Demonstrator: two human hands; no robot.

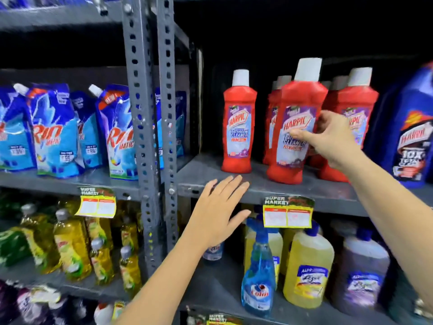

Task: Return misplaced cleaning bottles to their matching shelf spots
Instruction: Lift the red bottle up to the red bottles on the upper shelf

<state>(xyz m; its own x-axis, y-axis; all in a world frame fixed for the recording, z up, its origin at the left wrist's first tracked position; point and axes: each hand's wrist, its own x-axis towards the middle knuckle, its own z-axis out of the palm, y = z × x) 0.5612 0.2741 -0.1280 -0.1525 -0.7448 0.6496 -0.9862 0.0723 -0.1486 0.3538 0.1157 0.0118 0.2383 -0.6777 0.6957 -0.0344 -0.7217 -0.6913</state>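
Observation:
A red Harpic bathroom cleaner bottle (297, 109) with a white cap stands at the front of the grey metal shelf (304, 191), leaning slightly. My right hand (332, 139) grips it from the right, thumb across the label and fingers curled behind. More red Harpic bottles stand behind it, and another (239, 123) stands apart to the left. My left hand (220, 212) hovers flat with fingers spread in front of the shelf's edge, holding nothing.
A large blue Harpic bottle (412, 127) stands right of the red ones. Rin pouches (56, 137) fill the left bay beyond two perforated posts (150, 113). Below are a blue Colin spray (257, 277), yellow Lizol bottles (307, 266) and yellow dish liquid bottles (70, 242).

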